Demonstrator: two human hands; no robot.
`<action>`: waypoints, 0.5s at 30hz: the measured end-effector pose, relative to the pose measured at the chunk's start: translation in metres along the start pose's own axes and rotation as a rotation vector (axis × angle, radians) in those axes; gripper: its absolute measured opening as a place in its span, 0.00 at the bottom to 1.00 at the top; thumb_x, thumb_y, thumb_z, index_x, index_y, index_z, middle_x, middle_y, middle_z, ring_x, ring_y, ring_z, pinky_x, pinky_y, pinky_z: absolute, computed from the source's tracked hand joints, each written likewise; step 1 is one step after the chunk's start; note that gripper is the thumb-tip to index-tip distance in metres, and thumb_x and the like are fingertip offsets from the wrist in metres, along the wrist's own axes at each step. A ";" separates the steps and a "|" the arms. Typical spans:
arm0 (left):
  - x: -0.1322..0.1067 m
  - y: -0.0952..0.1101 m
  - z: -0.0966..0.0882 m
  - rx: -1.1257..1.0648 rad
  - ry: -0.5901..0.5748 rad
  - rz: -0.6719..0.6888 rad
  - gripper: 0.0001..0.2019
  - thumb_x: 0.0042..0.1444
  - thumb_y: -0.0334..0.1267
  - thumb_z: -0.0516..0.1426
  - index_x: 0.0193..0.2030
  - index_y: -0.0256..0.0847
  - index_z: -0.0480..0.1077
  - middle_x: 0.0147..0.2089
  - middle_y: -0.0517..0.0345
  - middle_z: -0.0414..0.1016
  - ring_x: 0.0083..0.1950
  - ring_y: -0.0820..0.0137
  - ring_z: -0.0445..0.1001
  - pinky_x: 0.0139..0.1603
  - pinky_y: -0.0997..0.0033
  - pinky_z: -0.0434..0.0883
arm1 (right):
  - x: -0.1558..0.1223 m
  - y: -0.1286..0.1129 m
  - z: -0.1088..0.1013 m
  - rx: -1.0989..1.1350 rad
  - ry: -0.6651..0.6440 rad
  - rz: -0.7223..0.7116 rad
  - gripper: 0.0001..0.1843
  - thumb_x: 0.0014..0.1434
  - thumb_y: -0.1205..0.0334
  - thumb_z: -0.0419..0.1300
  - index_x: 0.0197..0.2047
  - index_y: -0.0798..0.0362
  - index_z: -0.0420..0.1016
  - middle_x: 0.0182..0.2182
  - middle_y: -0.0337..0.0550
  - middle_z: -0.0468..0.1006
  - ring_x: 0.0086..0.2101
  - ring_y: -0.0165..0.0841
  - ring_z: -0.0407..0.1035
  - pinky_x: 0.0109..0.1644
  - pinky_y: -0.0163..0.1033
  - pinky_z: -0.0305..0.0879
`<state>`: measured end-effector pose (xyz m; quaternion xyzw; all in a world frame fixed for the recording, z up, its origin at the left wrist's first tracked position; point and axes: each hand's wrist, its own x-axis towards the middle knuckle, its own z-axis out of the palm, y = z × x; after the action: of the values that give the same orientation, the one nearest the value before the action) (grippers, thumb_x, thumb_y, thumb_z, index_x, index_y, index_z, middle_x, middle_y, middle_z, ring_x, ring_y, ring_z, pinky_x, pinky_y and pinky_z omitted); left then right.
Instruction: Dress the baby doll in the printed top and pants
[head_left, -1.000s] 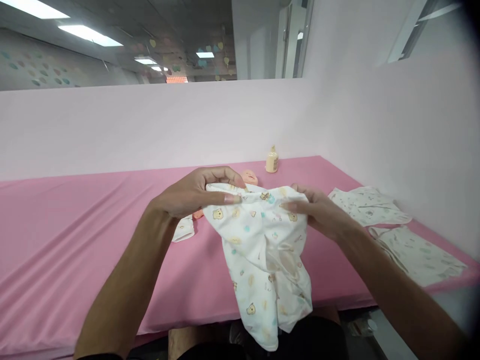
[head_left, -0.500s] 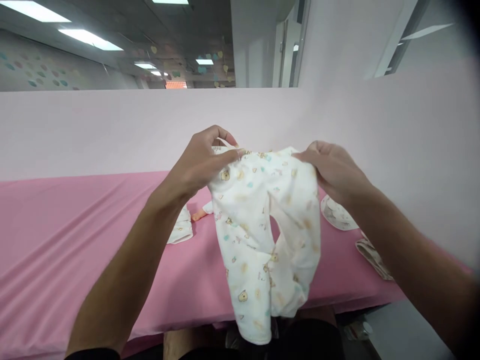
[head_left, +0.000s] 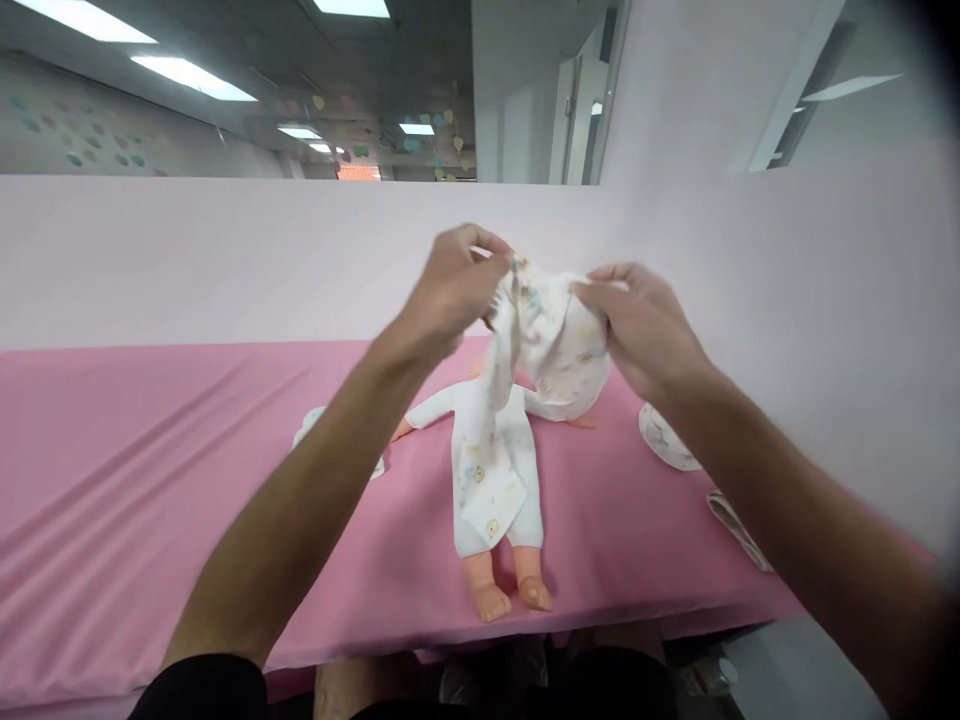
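Above a pink-covered table (head_left: 172, 480), a person's left hand (head_left: 472, 280) and right hand (head_left: 626, 310) each pinch the top edge of small printed pants (head_left: 555, 345) between thumb and fingers, the cloth sagging in the narrow gap between them. The pants are aloft over a doll (head_left: 523, 440) in a white suit, lying on its back, feet toward the person. One pant leg dangles across the doll's front (whether it touches cannot be told). It could catch on the doll and drag it askew if pulled sideways, and the bunched fabric could twist the legs together. With only fingertip holds, a quick tug might free a corner. Half a second earlier, the pants hung spread flat and hid most of the doll; now the hands are closer together, and the doll's suit and feet show.
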<state>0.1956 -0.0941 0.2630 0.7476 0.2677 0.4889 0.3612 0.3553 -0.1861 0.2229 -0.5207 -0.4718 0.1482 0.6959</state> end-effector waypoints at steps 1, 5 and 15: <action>-0.004 -0.004 0.007 -0.055 -0.031 -0.040 0.04 0.58 0.33 0.58 0.39 0.38 0.69 0.30 0.57 0.71 0.26 0.76 0.68 0.26 0.76 0.67 | -0.007 0.005 0.002 0.047 -0.058 0.060 0.14 0.55 0.57 0.65 0.41 0.49 0.65 0.32 0.40 0.71 0.31 0.33 0.68 0.33 0.40 0.65; -0.019 -0.014 0.024 -0.196 -0.101 -0.090 0.06 0.57 0.33 0.59 0.41 0.39 0.68 0.32 0.57 0.72 0.27 0.74 0.71 0.27 0.73 0.71 | -0.031 0.015 0.007 0.087 -0.158 0.073 0.19 0.53 0.54 0.67 0.44 0.48 0.66 0.34 0.39 0.73 0.35 0.33 0.70 0.38 0.40 0.68; -0.012 -0.019 0.015 -0.381 -0.110 -0.256 0.12 0.54 0.32 0.63 0.43 0.39 0.67 0.35 0.56 0.72 0.31 0.72 0.76 0.35 0.66 0.79 | -0.052 0.015 -0.003 -0.282 -0.018 -0.196 0.17 0.60 0.49 0.61 0.49 0.46 0.72 0.45 0.47 0.75 0.45 0.40 0.70 0.44 0.46 0.69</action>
<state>0.2042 -0.0963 0.2369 0.6513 0.2432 0.4394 0.5687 0.3349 -0.2179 0.1840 -0.5635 -0.5426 0.0166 0.6227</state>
